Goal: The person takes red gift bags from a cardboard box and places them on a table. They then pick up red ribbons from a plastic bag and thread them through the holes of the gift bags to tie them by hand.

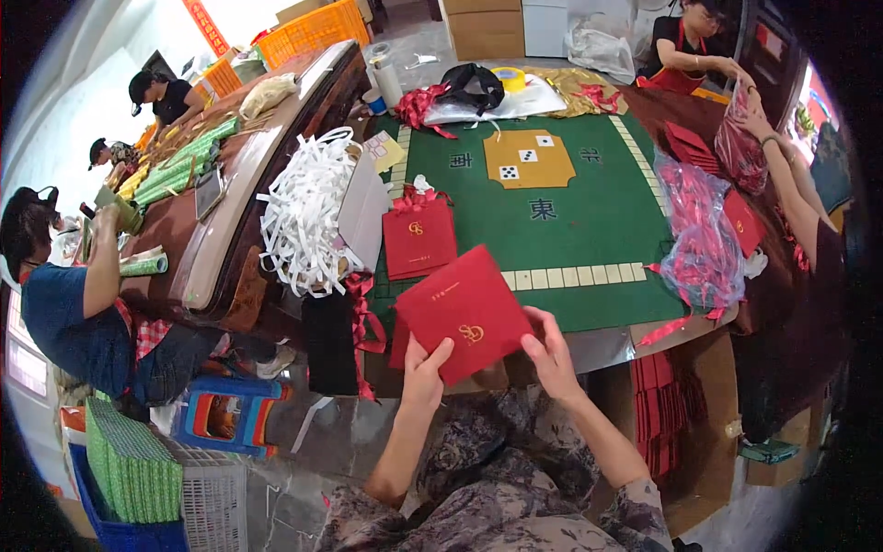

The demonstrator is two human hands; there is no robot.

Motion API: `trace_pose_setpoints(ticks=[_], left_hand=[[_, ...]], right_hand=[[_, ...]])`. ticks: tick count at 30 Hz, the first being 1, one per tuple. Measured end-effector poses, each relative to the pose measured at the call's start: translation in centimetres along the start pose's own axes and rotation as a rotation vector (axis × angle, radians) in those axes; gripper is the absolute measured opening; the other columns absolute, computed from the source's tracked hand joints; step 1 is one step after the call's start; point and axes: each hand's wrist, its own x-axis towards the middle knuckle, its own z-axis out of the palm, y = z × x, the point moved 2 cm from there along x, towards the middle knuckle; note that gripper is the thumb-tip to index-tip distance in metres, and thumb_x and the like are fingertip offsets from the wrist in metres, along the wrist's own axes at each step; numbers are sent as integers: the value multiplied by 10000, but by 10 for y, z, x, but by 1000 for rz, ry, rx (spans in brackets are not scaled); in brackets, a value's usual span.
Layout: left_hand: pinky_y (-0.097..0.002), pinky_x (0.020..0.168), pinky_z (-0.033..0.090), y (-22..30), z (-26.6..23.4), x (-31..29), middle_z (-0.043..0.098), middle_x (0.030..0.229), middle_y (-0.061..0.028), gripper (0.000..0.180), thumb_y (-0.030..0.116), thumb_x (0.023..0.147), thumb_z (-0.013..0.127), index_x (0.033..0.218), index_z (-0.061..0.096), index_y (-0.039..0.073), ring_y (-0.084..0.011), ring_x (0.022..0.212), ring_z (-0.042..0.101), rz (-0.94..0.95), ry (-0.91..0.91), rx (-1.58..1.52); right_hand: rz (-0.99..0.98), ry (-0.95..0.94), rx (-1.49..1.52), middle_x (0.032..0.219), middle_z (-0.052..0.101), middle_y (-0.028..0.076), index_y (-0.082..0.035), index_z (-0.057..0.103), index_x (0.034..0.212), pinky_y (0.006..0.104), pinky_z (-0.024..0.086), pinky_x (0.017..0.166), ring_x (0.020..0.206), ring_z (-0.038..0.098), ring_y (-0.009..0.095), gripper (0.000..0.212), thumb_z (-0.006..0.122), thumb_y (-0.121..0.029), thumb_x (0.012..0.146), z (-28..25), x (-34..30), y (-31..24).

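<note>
Between my two hands is a flat red paper bag (464, 308) with a gold emblem, held tilted above the table's near edge, its print upside down to me. My left hand (425, 373) grips the near left corner, thumb on top. At its right edge my right hand (552, 354) pinches with the thumb over the front. Just beyond lies another red paper bag (419, 237) with red ribbon at its top. Part of a further red piece shows beneath the held bag at the left. Both hands' fingertips behind the bag are hidden.
A green mat (589, 221) covers the table. White strips (308, 212) heap at the left, beside dangling red ribbon (363, 322). A clear plastic sack of pink-red ribbon (694, 230) lies right. An open carton (713, 442) below holds stacked red bags. Co-workers sit left and right.
</note>
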Motion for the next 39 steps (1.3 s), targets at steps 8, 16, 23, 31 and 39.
trace_pose_setpoints(ticks=[8,16,23,31,39], left_hand=[[-358,1071,407,-1,-11,-6,543,1357,-96,563,0,911,608,1432,400,44,-204,1259,517,-79,-35,25],[-325,1014,430,-17,-10,-19,574,1279,-96,644,206,900,691,1445,396,31,-154,1184,536,-139,-455,263],[-336,949,484,-68,25,-75,597,1233,-80,576,204,875,754,1344,477,17,-167,1120,578,-454,-287,93],[-342,939,492,-70,-2,-109,615,1208,-86,541,176,858,747,1311,505,6,-172,1103,593,-516,-119,51],[-337,881,529,-51,-4,-119,667,1120,-82,443,169,861,715,1247,567,11,-177,1002,654,-621,-39,-61]], right_hand=[[214,-30,94,1103,642,29,13,563,1216,246,467,878,983,586,86,317,602,-123,933,-3,20,-3],[351,-390,-193,962,671,7,21,622,1134,245,491,799,889,598,69,297,649,-100,864,-83,16,-48],[463,-648,-276,972,678,20,11,619,1159,259,491,816,919,585,61,301,679,-128,899,-86,2,-38],[396,-465,-373,1003,639,33,2,596,1204,270,491,839,951,582,108,298,621,-156,954,-63,24,-23],[-442,-525,-940,1328,477,229,-6,422,1383,467,373,1062,1257,450,396,895,809,-471,722,48,81,36]])
